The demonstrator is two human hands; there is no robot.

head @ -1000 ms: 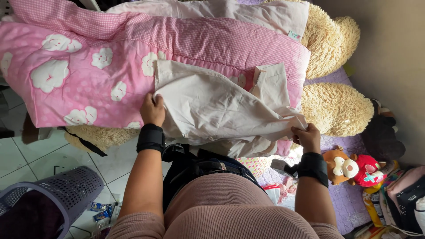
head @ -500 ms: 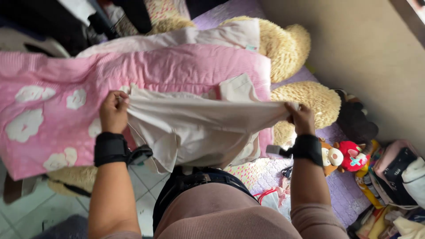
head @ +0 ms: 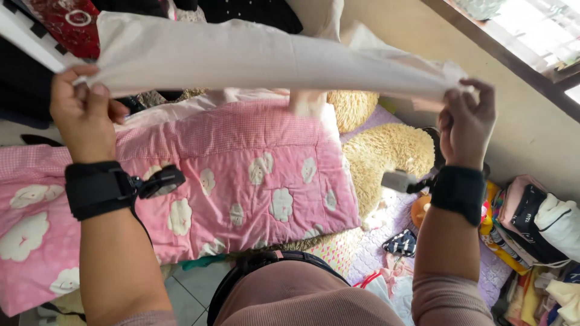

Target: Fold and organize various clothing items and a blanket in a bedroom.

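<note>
No packages, labels, signs or screens can be made out anywhere in this view.

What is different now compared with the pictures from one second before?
Both hands, left hand and right hand, have lifted the beige cloth up off the pink quilt and stretched it out flat between them. Each grip stays on the cloth; the quilt has not moved.

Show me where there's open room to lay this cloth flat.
Both hands, left and right, hold the pale cloth stretched in the air. The widest open patch is the pink quilt, between the left forearm and the yellow plush. The right side is crowded: folded clothes and small toys.
</note>
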